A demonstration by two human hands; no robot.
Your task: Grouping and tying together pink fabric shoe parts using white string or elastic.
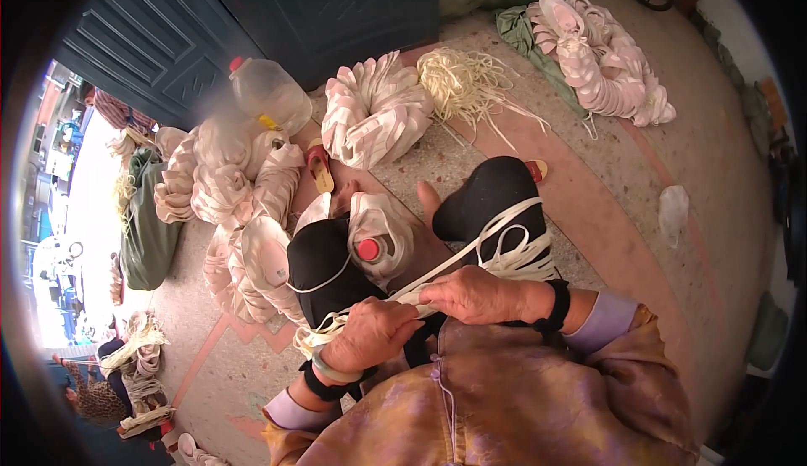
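A bundle of flat, cream-white cord point(523, 258) lies over my right thigh, and strands of it run across my lap. My left hand point(370, 336) is closed around some of these strands near my left knee. Close beside it, my right hand point(476, 294) pinches the cord between thumb and fingers. Loose cord ends bunch up left of my left hand. Between my legs stands a clear plastic bottle with a red cap point(368, 249), ringed by white-pink fabric pieces point(377, 210) that look like shoe uppers. A single strand loops over my left knee.
Coils of stacked white-pink pieces point(376, 111) lie beyond my feet, with more to the left and at the far right point(601, 63). A cream cord heap point(464, 81), a large clear jug point(271, 94), a red-and-tan slipper point(319, 168) and a green sack point(151, 239) lie around. A dark door point(336, 12) stands behind.
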